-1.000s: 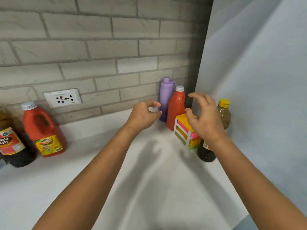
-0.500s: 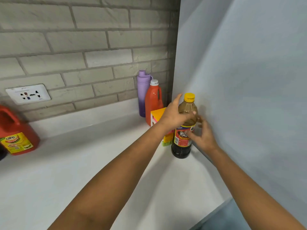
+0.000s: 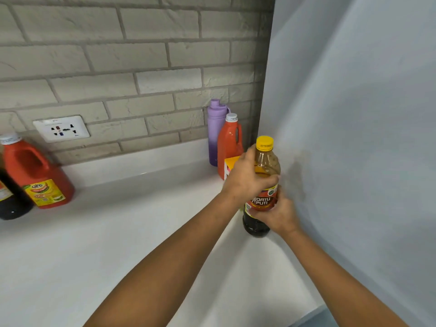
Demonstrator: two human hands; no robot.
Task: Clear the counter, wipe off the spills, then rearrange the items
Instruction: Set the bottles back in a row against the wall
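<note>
A dark sauce bottle with a yellow cap and a red label stands on the white counter close to the right wall. My left hand grips its upper body from the left. My right hand holds its lower part at the label from the right. Behind my left hand, a small yellow drawer box is mostly hidden. A purple flask and an orange jug with a white cap stand in the back corner.
At the far left stand a large red ketchup jug and a dark bottle, cut by the frame edge. A wall socket sits on the brick backsplash. A pale blue wall closes the right side.
Both hands went from hovering near the drawer box to closing round the sauce bottle. The camera turned right, then back left, so the ketchup jug shows again.
</note>
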